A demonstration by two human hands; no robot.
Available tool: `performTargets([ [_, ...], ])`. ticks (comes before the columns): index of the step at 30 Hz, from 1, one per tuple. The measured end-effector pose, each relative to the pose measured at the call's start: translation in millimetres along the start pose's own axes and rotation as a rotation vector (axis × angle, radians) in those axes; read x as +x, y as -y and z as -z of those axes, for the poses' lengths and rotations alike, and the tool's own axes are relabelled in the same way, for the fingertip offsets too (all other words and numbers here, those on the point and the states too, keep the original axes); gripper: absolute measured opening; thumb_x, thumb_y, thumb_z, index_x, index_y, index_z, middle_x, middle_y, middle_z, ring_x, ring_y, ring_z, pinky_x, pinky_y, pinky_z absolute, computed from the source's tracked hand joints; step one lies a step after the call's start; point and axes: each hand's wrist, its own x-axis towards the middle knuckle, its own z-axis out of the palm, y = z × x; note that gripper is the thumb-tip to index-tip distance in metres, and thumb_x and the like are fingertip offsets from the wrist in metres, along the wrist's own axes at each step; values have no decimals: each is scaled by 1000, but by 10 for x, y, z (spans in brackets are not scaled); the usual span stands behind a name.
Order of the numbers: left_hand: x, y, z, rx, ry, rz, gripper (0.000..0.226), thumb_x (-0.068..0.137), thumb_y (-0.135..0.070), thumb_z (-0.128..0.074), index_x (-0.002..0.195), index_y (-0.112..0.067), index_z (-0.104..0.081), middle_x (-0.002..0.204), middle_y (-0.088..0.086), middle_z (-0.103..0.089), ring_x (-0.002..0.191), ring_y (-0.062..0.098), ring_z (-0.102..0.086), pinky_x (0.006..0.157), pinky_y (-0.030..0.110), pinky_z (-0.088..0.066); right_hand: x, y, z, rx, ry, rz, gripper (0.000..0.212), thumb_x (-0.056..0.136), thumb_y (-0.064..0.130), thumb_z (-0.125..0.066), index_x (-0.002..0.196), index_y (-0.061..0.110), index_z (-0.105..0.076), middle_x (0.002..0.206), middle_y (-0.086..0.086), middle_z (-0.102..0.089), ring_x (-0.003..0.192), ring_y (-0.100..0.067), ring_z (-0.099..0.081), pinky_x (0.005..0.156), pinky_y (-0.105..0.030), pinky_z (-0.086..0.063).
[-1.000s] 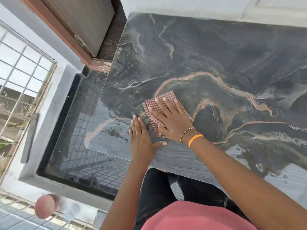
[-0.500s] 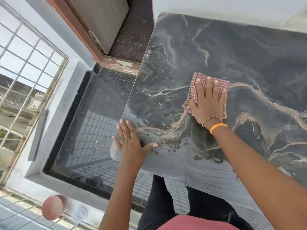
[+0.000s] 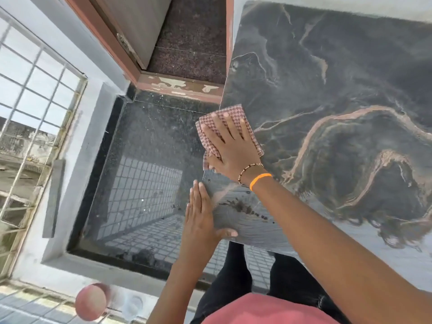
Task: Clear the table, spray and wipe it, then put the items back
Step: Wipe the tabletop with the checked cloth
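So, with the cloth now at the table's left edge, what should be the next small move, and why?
Probably draw the right hand and checkered cloth back toward the body, along the edge of the marble table. Dark specks sit there, beside the left hand that rests flat on the corner.

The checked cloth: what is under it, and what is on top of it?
The right hand presses flat on the checked cloth. Under it lies the marble table edge; the covered surface cannot be seen.

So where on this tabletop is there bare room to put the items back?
The whole marble table right of and beyond the right hand is bare. Only the near left corner is crowded: the right hand presses the checked cloth at the left edge, the left hand rests just below.
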Motion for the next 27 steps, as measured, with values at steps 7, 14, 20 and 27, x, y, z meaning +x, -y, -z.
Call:
performTargets([
  [7, -34, 38, 99, 0, 54, 2, 133, 55, -61, -67, 145, -12, 17, 158, 6, 5, 146, 21, 4, 117, 36, -5, -849, -558, 7, -60, 19, -131, 72, 81, 52, -26, 149, 29, -16, 158, -3, -16, 145, -30, -16, 116, -52, -10],
  [14, -6, 192, 170, 77, 108, -66, 136, 59, -42, -82, 145, -16, 20, 158, 3, 1, 146, 19, -1, 119, 41, -10, -1432, -910, -15, 18, -31, -526, 74, 82, 53, -20, 150, 24, -13, 159, -8, -12, 146, -34, -10, 116, -53, -6],
  [20, 32, 259, 167, 110, 87, -74, 136, 58, -46, -81, 145, -17, 19, 158, 2, -4, 146, 17, -1, 117, 37, -2, -1312, -110, -108, 43, 1, -532, 74, 82, 47, -24, 150, 20, -11, 158, -14, -9, 144, -40, -9, 114, -59, -5],
  [27, -7, 339, 80, 176, 25, 8, 123, 61, -55, -75, 150, -21, 3, 158, -6, 6, 145, 15, 8, 115, 44, 8, -526, 526, -129, -15, 47, -137, 71, 87, 48, -29, 150, 20, -9, 159, -12, -6, 146, -36, -6, 115, -56, -1],
])
